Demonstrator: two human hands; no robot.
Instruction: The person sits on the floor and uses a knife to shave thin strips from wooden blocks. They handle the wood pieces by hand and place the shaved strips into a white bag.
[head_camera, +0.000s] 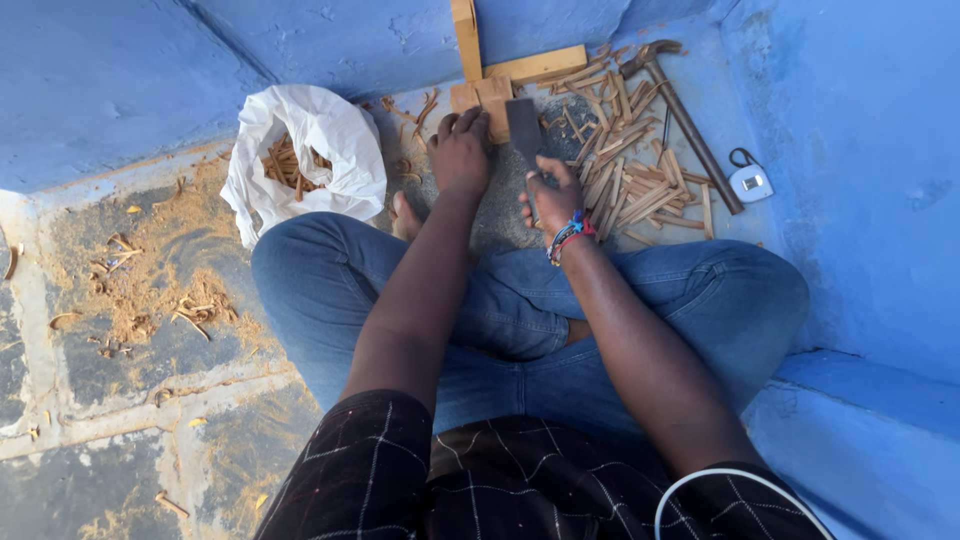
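Head view, near to far. Seated cross-legged in blue denim jeans (330, 290), black checked shirt at frame bottom. Right hand (553, 200), beaded bracelet at wrist, fingers clamped round handle of flat dark metal chopping blade (523, 128), blade upright, edge down against small pale wooden block (482, 98). Left hand (460, 152) resting on that block, fingers curled over its near edge, steadying; not clear whether gripping or just pressing. Block sitting on grey concrete floor just in front of knees, touching upright wooden plank (466, 35) at blue wall. Pile of thin split wood sticks (630, 175) right of blade, many done. White plastic bag (305, 150) left, open, partly filled with same sticks. Long-handled steel hammer (680, 110) lying across pile, untouched. Small white tape measure (750, 183) beyond. Sawdust and chips (150, 290) scattered far left. Judged mid-way: block not yet split, loose sticks unbagged.
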